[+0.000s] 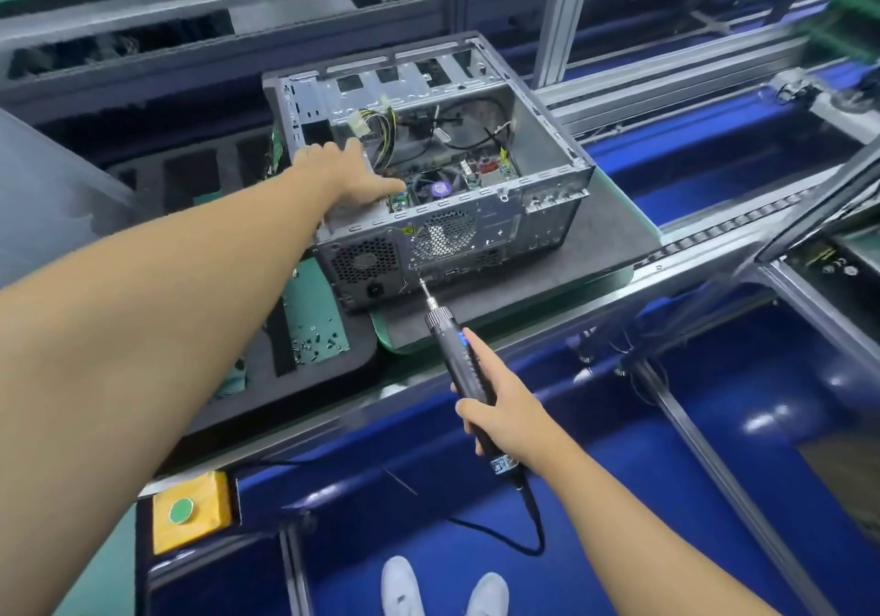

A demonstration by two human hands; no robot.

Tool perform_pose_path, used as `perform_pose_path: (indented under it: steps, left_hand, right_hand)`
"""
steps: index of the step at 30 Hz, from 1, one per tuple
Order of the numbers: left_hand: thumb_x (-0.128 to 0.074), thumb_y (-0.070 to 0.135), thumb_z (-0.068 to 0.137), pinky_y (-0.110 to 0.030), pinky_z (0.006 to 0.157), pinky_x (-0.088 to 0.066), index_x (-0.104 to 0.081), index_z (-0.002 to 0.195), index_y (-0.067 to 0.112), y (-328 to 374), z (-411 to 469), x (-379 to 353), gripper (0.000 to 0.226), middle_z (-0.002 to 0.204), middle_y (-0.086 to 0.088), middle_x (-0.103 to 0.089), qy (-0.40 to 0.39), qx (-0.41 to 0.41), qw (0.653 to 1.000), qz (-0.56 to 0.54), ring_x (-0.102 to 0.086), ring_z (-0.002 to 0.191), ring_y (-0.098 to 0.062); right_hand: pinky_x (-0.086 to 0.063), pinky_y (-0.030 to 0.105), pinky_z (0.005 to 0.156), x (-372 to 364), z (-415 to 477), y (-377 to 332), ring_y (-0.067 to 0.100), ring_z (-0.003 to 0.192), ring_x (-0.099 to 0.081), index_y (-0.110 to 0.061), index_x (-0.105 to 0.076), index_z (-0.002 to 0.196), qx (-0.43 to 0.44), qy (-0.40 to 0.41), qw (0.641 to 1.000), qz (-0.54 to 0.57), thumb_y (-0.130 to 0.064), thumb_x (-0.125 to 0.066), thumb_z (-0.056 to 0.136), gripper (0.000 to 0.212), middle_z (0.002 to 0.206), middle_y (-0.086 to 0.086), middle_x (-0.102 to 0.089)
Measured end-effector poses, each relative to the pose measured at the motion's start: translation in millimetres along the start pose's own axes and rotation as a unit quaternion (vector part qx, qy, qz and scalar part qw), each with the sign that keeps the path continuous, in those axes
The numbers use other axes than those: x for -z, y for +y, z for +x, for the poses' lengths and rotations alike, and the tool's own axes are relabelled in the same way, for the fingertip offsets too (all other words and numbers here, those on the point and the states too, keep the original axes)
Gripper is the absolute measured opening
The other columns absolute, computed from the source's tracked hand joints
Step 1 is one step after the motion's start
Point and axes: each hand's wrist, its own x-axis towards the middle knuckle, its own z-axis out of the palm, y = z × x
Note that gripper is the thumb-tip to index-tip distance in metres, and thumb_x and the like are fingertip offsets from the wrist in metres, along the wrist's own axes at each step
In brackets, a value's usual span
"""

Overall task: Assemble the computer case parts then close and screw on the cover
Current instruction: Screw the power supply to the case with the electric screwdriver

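Note:
An open grey computer case (pixel 547 215) lies on its side on a dark mat (pixel 605 239), its rear panel toward me and no cover on it. Inside show a fan, cables and a green board. My left hand (pixel 347 172) reaches over the near left rim into the case, fingers spread on the parts inside. My right hand (pixel 505 415) grips a black electric screwdriver (pixel 457 353). Its bit tip touches the rear panel near the lower middle, below the round fan grille.
A black foam tray (pixel 266 368) left of the case holds several loose screws on a green pad (pixel 314 329). A yellow box with a green button (pixel 190 515) sits at the front edge. Aluminium frame rails and a blue conveyor surround the mat. The screwdriver's cord hangs down.

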Motion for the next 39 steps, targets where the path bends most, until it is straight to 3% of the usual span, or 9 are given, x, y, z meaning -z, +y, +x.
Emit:
perform_pose_path:
  steps: [4, 8, 12, 22, 39]
  left_hand:
    - [-0.041, 0.068, 0.075, -0.053, 0.104, -0.03, -0.035, 0.142, 0.013, 4, 4, -9, 0.086, 0.129, -0.02, -0.056, 0.035, 0.0, 0.999, 0.001, -0.051, 0.119, -0.04]
    - [-0.032, 0.059, 0.078, -0.051, 0.092, -0.033, -0.039, 0.136, 0.012, 2, 7, -12, 0.075, 0.117, -0.022, -0.056, 0.062, -0.025, 0.998, 0.001, -0.051, 0.099, -0.037]
    - [-0.038, 0.056, 0.079, -0.046, 0.08, -0.032, -0.041, 0.131, 0.01, -1, 11, -11, 0.069, 0.113, -0.021, -0.056, 0.051, -0.043, 0.998, -0.006, -0.044, 0.088, -0.033]
    - [-0.033, 0.059, 0.081, -0.046, 0.081, -0.032, -0.038, 0.139, 0.009, 0, 2, -13, 0.077, 0.118, -0.022, -0.056, 0.065, -0.055, 0.996, -0.01, -0.053, 0.103, -0.039]
    - [-0.035, 0.059, 0.083, -0.047, 0.083, -0.033, -0.041, 0.132, 0.01, 5, -16, -17, 0.07, 0.114, -0.021, -0.055, 0.066, -0.038, 0.997, -0.014, -0.051, 0.098, -0.037]
  right_hand:
    - [-0.056, 0.028, 0.059, -6, 6, 8, 0.009, 0.068, -0.063, -0.069, -0.02, 0.148, -0.009, 0.0, 1.0, -0.002, -0.022, -0.058, 0.083, 0.089, 0.121, -0.006, -0.064]
    - [-0.056, 0.028, 0.058, -10, 9, 13, 0.013, 0.067, -0.061, -0.072, -0.019, 0.146, -0.03, -0.002, 1.0, -0.002, -0.022, -0.058, 0.082, 0.09, 0.11, 0.004, -0.069]
    - [-0.056, 0.028, 0.058, -13, 15, 14, 0.012, 0.066, -0.062, -0.07, -0.017, 0.148, -0.042, -0.007, 0.999, -0.012, -0.022, -0.058, 0.083, 0.091, 0.108, 0.003, -0.07]
    - [-0.058, 0.031, 0.059, -18, 26, 14, 0.011, 0.067, -0.061, -0.068, -0.017, 0.149, -0.052, -0.012, 0.998, -0.015, -0.018, -0.058, 0.087, 0.09, 0.114, 0.003, -0.067]
    - [-0.057, 0.027, 0.058, -12, 11, 26, 0.008, 0.065, -0.061, -0.071, -0.021, 0.147, -0.055, -0.025, 0.998, -0.01, -0.014, -0.056, 0.088, 0.089, 0.114, 0.001, -0.066]
